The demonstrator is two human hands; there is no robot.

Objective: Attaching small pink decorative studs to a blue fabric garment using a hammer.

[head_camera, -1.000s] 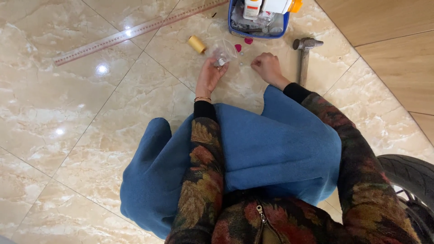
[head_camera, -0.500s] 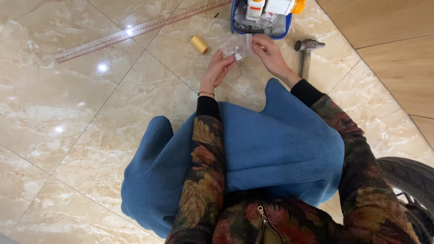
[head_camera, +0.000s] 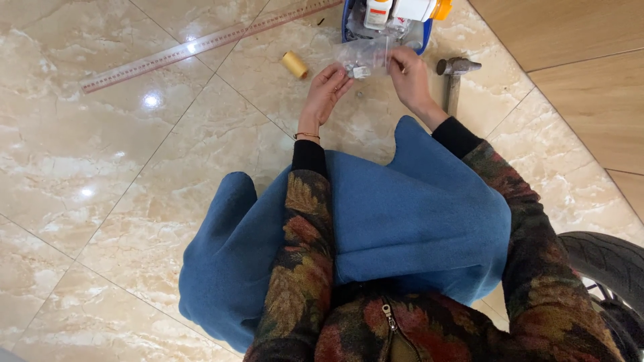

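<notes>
The left hand [head_camera: 327,90] and the right hand [head_camera: 409,77] are both holding up a small clear plastic bag [head_camera: 365,59] between them, just above the tiled floor [head_camera: 134,188]. The left hand's fingers [head_camera: 341,75] are pinching the bag's lower left edge, curled nearly closed on the plastic. The right hand's fingers [head_camera: 396,62] are gripping its right edge, thumb and forefinger pressed together on it. Small pale pieces are showing inside the bag, too small to make out.

Just beyond the bag, at the far edge of the floor in view, a blue tray [head_camera: 421,44] is holding white bottles, one with an orange cap. A yellow spool of thread [head_camera: 294,64] is lying on the floor just left of the left hand. A hammer [head_camera: 455,75] is lying just right of the right hand, head toward the tray. A long ruler [head_camera: 201,45] is stretching diagonally across the floor toward the far left. A blue cloth [head_camera: 402,221] is draping over the person's lap beneath both patterned sleeves. A black tyre [head_camera: 607,258] is showing at the near right edge.
</notes>
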